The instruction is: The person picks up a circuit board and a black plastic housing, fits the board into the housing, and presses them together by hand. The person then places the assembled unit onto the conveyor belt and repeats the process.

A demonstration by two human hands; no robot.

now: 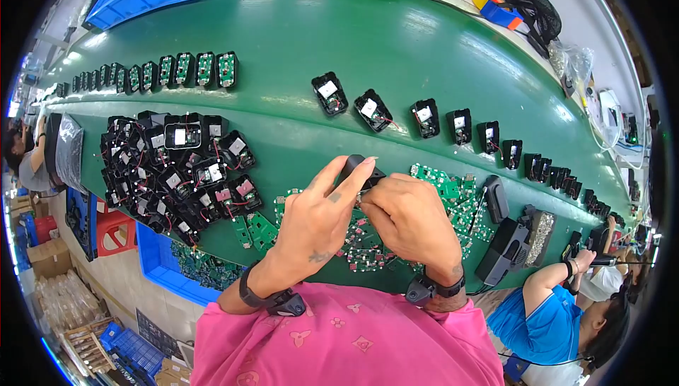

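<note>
My left hand point(315, 220) is closed around a small black plastic casing point(351, 165), held above the near side of the green table. My right hand point(416, 220) is beside it, with the fingers pinched together against the casing's near side. Whatever is between those fingers is hidden. Under and around both hands lie loose green circuit boards point(460, 206), some bearing reddish parts point(364, 246). To the left sits a heap of black casings point(170, 174) with white parts and thin red wires inside.
Open casings point(426, 117) with white blocks stand in a row running right; casings with green boards point(226, 69) line the far left. A dark tool point(502, 250) lies at the right edge. A blue crate point(159, 262) holds boards below. A co-worker in blue point(537, 326) sits at right.
</note>
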